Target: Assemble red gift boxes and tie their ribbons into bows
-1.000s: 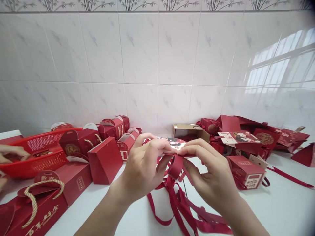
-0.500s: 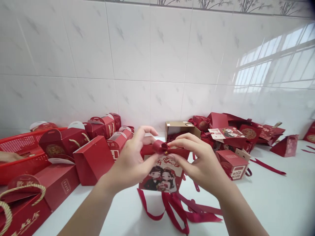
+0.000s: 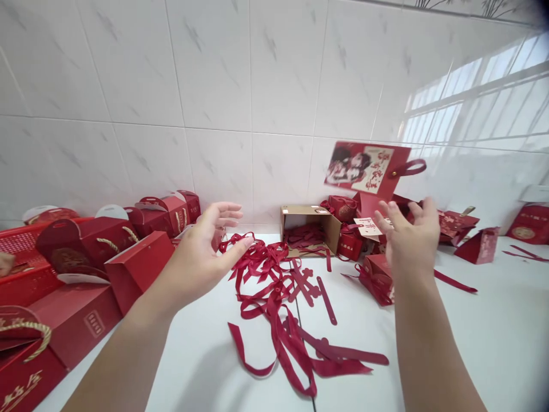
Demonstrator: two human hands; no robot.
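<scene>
A red box point(image 3: 381, 171) with a cartoon couple on its side and a small ribbon loop hangs tilted in mid-air, slightly blurred, above the pile at the right. Just below it is my right hand point(image 3: 407, 234), fingers spread and apart from the box. My left hand point(image 3: 210, 246) is raised at centre left with its fingers apart, holding nothing. Between my arms, loose dark red ribbons point(image 3: 278, 320) and flat strap pieces point(image 3: 326, 300) lie on the white table point(image 3: 201, 355).
Red gift boxes point(image 3: 141, 266) and a red basket point(image 3: 26, 240) line the left; a person's hand point(image 3: 5, 263) reaches in there. An open cardboard box point(image 3: 334, 229) holding red strips stands at the back. More red boxes point(image 3: 478, 246) sit on the right.
The cartoon-couple box has left both hands and moved up and right through the air. My hands have moved apart and opened. The view has shifted slightly, uncovering ribbons and the cardboard box.
</scene>
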